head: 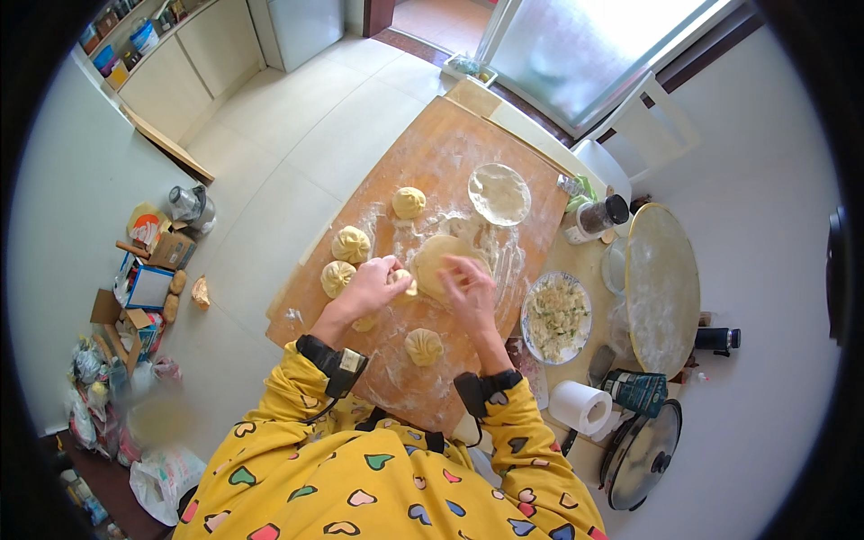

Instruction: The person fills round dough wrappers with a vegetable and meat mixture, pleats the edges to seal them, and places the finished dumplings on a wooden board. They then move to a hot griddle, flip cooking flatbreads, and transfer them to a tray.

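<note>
My left hand (371,287) pinches a small piece of dough (404,281) between thumb and fingers, over the floured wooden board (466,142). Just right of it, my right hand (469,287) hovers at or touches the right part of a flat round dough sheet (435,260); its fingers are slightly blurred and curled apart. Pleated filled buns surround the hands: one (409,202) above, one (350,244) and another (338,278) to the left, one (424,347) below. Part of another dough piece (364,324) shows beside my left wrist.
A floured bowl (499,194) stands at the board's upper right. Right of the board are a plate of chopped filling (557,317), a lidded jar (597,219), a toilet-paper roll (580,408), a large round floured tray (665,290) and a lidded electric pan (641,455).
</note>
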### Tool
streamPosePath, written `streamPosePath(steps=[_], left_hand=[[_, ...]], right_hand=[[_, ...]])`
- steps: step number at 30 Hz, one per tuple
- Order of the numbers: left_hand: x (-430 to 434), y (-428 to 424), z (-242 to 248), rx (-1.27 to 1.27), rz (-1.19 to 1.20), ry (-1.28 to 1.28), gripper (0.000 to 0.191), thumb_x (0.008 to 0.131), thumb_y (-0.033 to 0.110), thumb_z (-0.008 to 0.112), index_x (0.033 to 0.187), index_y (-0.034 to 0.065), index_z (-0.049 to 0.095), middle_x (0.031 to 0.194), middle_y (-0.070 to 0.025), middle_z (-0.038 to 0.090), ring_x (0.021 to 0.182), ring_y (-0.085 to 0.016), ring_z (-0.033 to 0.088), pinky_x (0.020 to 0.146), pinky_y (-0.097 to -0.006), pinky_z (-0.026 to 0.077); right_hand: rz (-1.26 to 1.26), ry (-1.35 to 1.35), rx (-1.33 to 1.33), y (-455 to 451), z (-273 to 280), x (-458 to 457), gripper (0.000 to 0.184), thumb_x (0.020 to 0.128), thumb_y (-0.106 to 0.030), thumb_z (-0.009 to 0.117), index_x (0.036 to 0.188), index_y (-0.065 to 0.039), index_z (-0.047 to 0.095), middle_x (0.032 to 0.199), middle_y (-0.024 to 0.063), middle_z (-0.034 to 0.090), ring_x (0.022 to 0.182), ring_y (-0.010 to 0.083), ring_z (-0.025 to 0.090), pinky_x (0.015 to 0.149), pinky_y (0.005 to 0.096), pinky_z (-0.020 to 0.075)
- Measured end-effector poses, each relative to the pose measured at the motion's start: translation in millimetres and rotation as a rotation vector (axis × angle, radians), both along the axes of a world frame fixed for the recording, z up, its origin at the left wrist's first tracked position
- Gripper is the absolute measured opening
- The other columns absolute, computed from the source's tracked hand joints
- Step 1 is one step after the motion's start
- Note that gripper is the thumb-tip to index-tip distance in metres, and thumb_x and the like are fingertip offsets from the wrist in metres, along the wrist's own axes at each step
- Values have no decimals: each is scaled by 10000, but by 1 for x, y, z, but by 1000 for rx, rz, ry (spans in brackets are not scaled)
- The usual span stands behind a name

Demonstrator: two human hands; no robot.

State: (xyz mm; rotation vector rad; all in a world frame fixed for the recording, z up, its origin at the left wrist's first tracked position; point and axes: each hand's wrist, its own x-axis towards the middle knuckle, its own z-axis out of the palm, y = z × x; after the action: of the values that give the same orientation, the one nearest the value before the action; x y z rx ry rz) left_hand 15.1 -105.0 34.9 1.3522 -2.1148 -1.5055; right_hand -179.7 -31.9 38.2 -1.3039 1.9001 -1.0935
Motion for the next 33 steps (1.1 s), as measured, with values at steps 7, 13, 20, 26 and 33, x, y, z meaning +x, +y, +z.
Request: streamPosePath(steps=[7, 13, 20, 26, 33], left_hand=[[-12, 0, 8, -387, 11, -473, 270, 932, 247, 599, 1125, 60, 628, 1119, -118, 627, 1023, -309, 616, 869, -426, 500], [-31, 2, 2, -669, 41, -68, 300, 906, 180, 623, 1180, 57, 626, 1146, -112, 621, 1156, -298, 531, 958, -388, 455], [-81, -2, -3, 397, 444, 701, 746, 1005, 603, 306, 1341, -41, 474, 1330, -170, 558, 1238, -280, 529, 1077, -411, 409], [-132, 43, 27, 1387, 51, 1236, 846, 972, 677, 215, 1442, -14, 348, 1427, -221, 451, 1319, -388, 452, 1086, -497, 403], [-171, 62, 14, 1412, 204, 1096, 564, 1026, 465, 394, 1379, 27, 434, 1372, -170, 519, 1276, -328, 506, 1068, -464, 438]], right_hand=[[-173, 637, -134, -8, -41, -20, 250, 751, -198, 760, 983, -109, 736, 1165, 75, 661, 1124, 290, 557, 990, 446, 423], [-98, 681, -371, -2, -36, -26, 99, 812, -122, 686, 899, -96, 725, 1076, 57, 694, 963, 286, 626, 868, 377, 504], [-114, -588, -305, 11, 11, -29, 95, 1007, -146, 543, 1062, -71, 563, 923, -13, 654, 809, 61, 605, 670, 215, 477], [-115, -431, -296, 51, 39, -99, 248, 985, -158, 570, 1202, -49, 523, 943, 76, 689, 851, 127, 610, 724, 243, 494], [-441, 870, 419, 91, -12, -166, 385, 905, -302, 626, 1260, -172, 552, 1212, 180, 567, 1014, 378, 599, 801, 491, 518]])
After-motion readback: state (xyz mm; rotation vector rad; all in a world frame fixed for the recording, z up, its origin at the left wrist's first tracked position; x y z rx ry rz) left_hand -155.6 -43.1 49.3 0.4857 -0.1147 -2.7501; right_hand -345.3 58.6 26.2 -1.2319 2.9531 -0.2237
